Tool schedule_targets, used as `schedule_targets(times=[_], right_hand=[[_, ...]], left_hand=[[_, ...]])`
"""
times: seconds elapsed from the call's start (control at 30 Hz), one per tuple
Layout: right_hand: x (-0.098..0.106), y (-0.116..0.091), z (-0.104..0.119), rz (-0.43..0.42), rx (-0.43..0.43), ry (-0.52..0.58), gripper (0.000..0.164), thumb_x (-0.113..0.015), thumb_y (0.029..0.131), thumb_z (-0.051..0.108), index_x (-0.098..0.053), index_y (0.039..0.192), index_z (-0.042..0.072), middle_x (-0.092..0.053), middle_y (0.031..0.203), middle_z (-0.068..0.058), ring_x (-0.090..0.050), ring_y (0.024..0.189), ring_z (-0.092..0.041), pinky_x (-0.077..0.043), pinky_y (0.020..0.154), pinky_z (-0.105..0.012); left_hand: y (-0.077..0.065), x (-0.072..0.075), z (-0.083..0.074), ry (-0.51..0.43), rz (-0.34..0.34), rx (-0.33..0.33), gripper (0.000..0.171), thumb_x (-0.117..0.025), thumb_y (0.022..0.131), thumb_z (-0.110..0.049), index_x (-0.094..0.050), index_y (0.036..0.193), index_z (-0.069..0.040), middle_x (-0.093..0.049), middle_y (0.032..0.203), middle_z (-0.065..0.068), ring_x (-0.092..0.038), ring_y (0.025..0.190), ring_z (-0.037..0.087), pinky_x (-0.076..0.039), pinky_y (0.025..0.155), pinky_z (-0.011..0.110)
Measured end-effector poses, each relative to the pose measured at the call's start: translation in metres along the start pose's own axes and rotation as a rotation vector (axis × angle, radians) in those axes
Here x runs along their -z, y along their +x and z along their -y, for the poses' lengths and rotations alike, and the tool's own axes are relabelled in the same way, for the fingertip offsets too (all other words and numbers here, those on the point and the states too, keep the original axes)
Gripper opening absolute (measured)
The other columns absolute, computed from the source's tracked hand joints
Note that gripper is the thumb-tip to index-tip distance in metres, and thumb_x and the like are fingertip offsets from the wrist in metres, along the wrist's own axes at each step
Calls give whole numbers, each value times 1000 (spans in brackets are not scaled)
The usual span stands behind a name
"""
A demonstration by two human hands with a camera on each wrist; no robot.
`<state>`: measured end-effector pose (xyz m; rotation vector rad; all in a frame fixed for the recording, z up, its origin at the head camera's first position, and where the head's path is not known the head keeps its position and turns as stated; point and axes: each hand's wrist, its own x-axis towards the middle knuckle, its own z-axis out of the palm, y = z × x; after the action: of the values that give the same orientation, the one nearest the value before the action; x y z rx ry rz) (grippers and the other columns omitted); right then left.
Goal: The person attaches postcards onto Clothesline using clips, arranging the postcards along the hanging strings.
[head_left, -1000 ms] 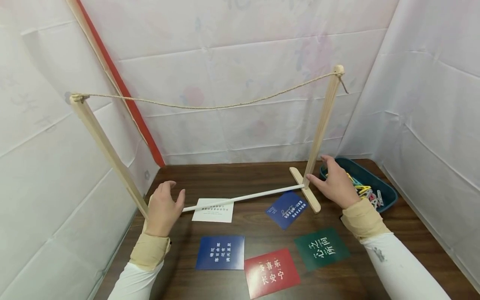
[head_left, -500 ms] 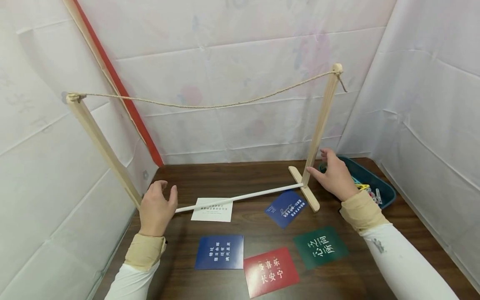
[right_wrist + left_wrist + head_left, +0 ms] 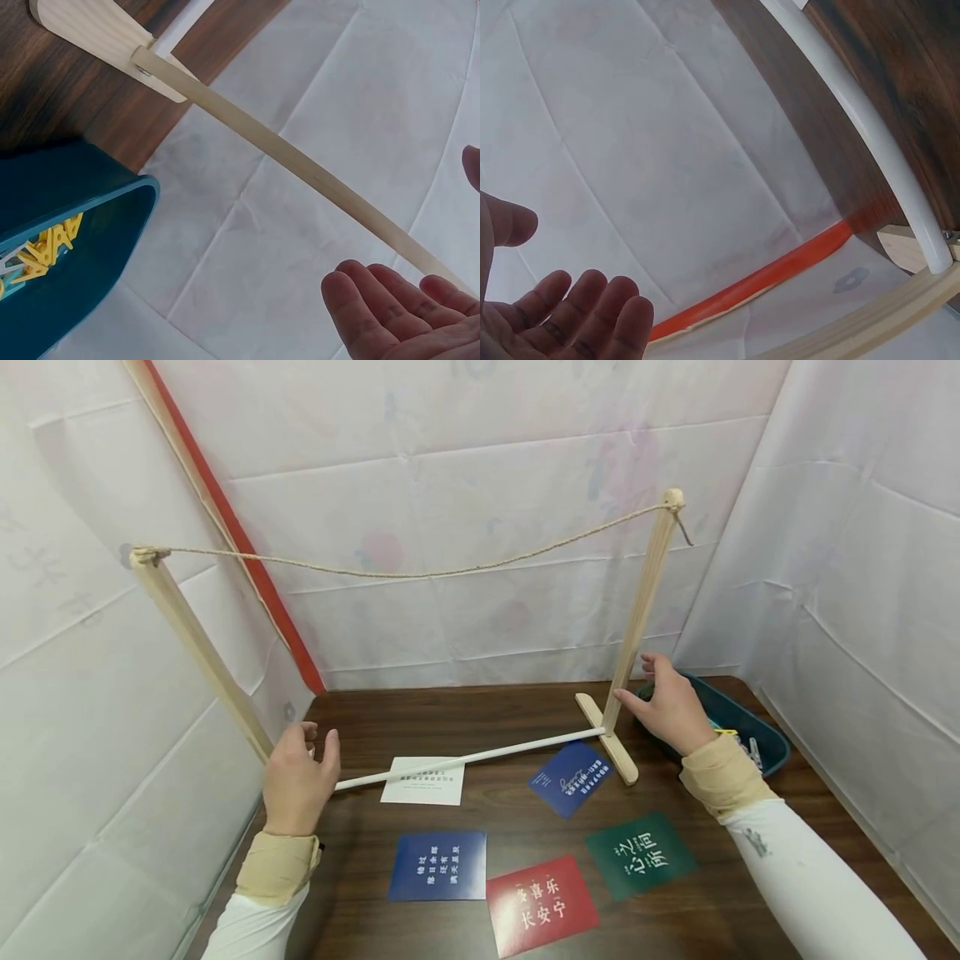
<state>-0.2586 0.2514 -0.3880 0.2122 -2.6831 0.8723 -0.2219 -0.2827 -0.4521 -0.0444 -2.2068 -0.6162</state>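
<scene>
A wooden stand spans the table: a left post (image 3: 202,647) and a right post (image 3: 641,610), joined by a white rod (image 3: 517,748) low down and a sagging twine rope (image 3: 431,575) at the top. My left hand (image 3: 296,777) is beside the left post with relaxed, parted fingers, holding nothing; it hides that post's foot in the head view. My right hand (image 3: 671,706) is next to the right post, thumb near the wood, fingers loosely bent around no object. In the right wrist view the post (image 3: 300,165) passes behind the fingertips (image 3: 341,292).
On the dark table lie a white card (image 3: 423,789), two blue cards, one at the left (image 3: 438,867), a red card (image 3: 542,906) and a green card (image 3: 641,856). A teal basket (image 3: 776,752) with coloured clothespins (image 3: 49,251) stands at the right. White cloth walls enclose the table.
My left hand has moved left and slightly down, and the left post's top has shifted a little left. My right hand has risen slightly. The cards lie as before.
</scene>
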Motion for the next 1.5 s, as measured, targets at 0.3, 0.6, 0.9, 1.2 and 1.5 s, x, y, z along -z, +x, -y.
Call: schedule_targets(times=[0.3,0.6,0.9,1.2,1.5], right_hand=[[-1,4,-1,-10,-11,-1,75,-75,104,22,-35,157,-15,-53,148,-44,-59,130,-58,-52,102,-71],[0,8,1,-2,-38,-1,75,-73,106,23,-34,158,-14,-53,149,-42,-59,132,-57,-52,103,-70],[1,11,3,11,-43,-2,76,-72,106,24,-33,159,-13,-53,149,-42,-59,132,-57,-52,104,-70],[2,15,2,-6,-37,-1,75,-72,106,25,-34,158,-13,-55,146,-42,-60,131,-58,-53,103,-71],[3,20,1,-19,-58,15,77,-72,106,30,-34,159,-12,-56,146,-42,-60,132,-58,-53,103,-71]], left_hand=[[2,5,4,-4,-32,23,29,-72,100,-15,-67,110,12,-70,95,29,-68,82,48,-53,70,61],[6,11,6,6,-68,34,26,-71,99,-15,-66,101,10,-67,88,27,-67,78,47,-50,68,61],[16,22,10,28,-105,53,27,-69,99,-18,-66,101,9,-69,88,26,-68,75,46,-49,66,62],[22,31,13,6,-99,84,26,-70,98,-14,-65,105,11,-66,91,27,-65,78,43,-48,71,58],[28,35,16,-6,-128,111,28,-69,99,-15,-64,108,11,-64,91,26,-62,80,39,-39,72,40]])
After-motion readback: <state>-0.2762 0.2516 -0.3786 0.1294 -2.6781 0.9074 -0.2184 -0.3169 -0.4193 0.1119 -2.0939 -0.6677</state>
